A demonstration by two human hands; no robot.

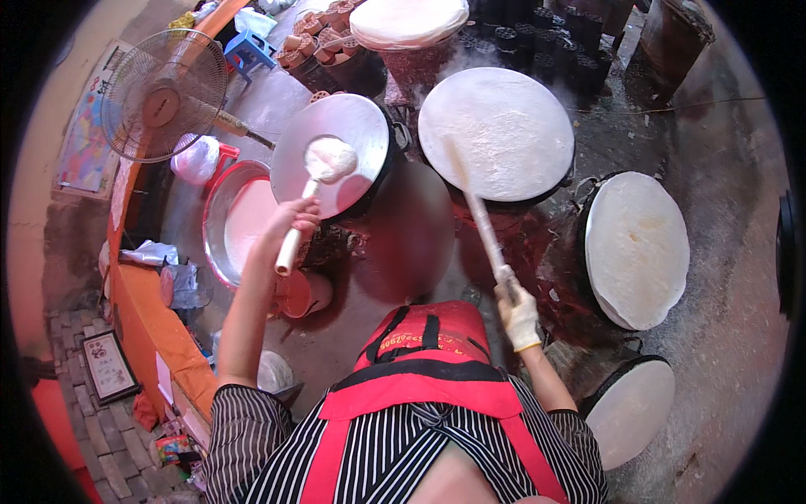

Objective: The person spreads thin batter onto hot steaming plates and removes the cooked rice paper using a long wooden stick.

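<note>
My left hand (305,214) is bare and grips the pale tubular handle of a ladle (293,242). At the ladle's head a white, batter-like mass (331,159) lies over a bare, shiny round griddle (362,126). In a whitish work glove, my right hand (519,314) holds a long wooden stick (482,217). Its far end is motion-blurred and reaches over the left part of a large griddle covered by a thin white sheet of batter (504,132). Whether the stick touches the sheet I cannot tell. Left of the bare griddle stands a wide metal basin of pale batter (249,220).
More batter-covered griddles (637,252) (633,412) stand at right. Behind are a stack of thin white sheets (409,19) and black honeycomb coal briquettes (535,38). A standing fan (165,104), an orange ledge (145,296) and a red bucket (305,294) are at left. Steam rises.
</note>
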